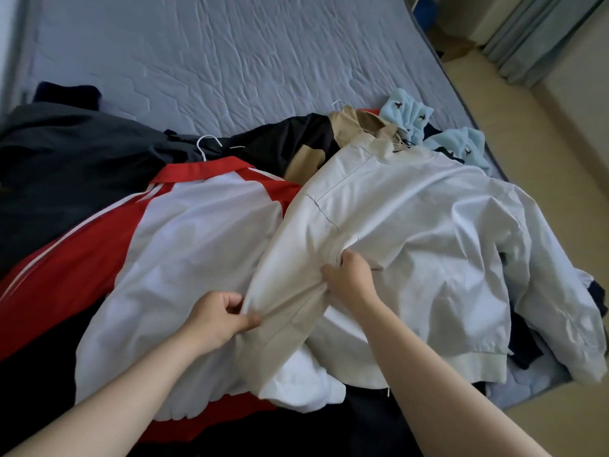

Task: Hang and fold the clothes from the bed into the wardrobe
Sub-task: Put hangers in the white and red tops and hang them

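A pile of clothes covers the near end of the bed (230,61). On top at the right lies a white jacket (428,225) with a ribbed collar and hem, back side up. Its left sleeve runs down toward me. My left hand (217,316) pinches the sleeve's edge near the cuff end. My right hand (349,278) grips bunched fabric where the sleeve meets the body. Under it to the left lies a red and white jacket (184,232) with white stripes, on a white hanger (206,145). The wardrobe is out of view.
A dark grey garment (66,159) lies at the left, a black and tan jacket (296,140) behind the white one, and a light blue patterned piece (408,113) at the bed's right edge. Beige floor (543,159) and a curtain (534,34) are at the right.
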